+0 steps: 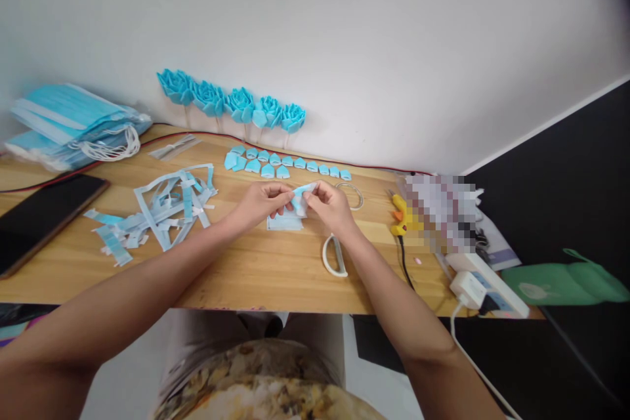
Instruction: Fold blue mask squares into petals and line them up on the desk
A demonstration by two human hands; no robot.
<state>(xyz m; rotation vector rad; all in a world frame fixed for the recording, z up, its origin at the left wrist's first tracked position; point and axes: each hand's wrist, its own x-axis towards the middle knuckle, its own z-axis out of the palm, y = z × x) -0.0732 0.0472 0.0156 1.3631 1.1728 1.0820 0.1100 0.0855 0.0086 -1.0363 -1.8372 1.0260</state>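
Piece (298, 199): pinched between both hands above the desk (275, 269); a slack grip might let it unfold.
Left hand (266, 202): pinching its left side.
Right hand (331, 206): gripping its right side; uneven pull could skew it.
Petals (267, 171): loose just beyond; a stray brush might scatter them.
Glue gun (401, 214): a snagged cord (404, 262) could drag it.

Matt cloth-like folded piece (298, 199), smooth wooden tabletop (266, 275), glossy phone (46, 220)

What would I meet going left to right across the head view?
Dark phone, cut strips, left hand, folded blue-and-white piece, right hand, yellow glue gun, white power strip, green bottle.
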